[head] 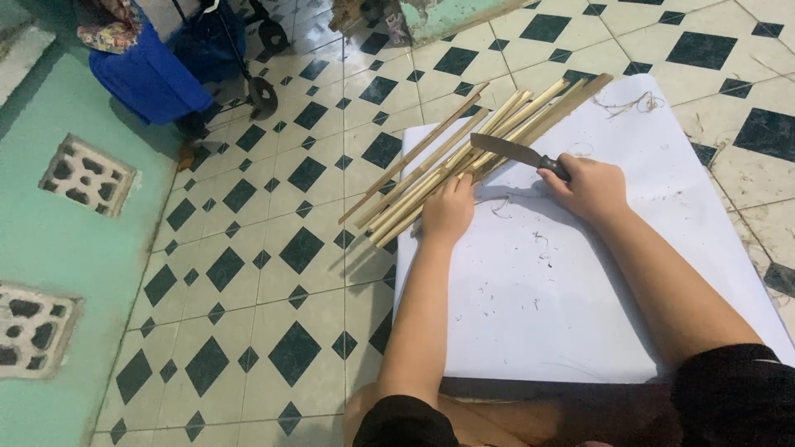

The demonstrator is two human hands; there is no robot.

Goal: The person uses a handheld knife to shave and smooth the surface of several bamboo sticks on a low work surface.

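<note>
**Knife held across the near end of a bundle of sticks**

The white sheet [580,314] covers the near ground in front of the person, with thin shavings scattered over it and bare surface open toward the near and right edges.

The left hand [448,211] rests palm down on the lower end of the sticks [464,157], fingers pressed over them; it holds them in place rather than wrapping round, as far as the view shows. The right hand [590,189] is closed round the dark handle of the knife [513,151]. The blade points left and away, lying over the sticks just beyond the left hand's fingertips.

The sticks' long axis runs from lower left to upper right. Their lower ends overhang the left edge of the sheet onto the tiled floor [273,273]; their upper ends reach its far edge. The left hand is the nearer to them.

Farther off, a curl of loose fibre [633,103] lies near the sheet's far corner, and a blue bag [145,79] stands well apart by the green wall [50,232].
</note>
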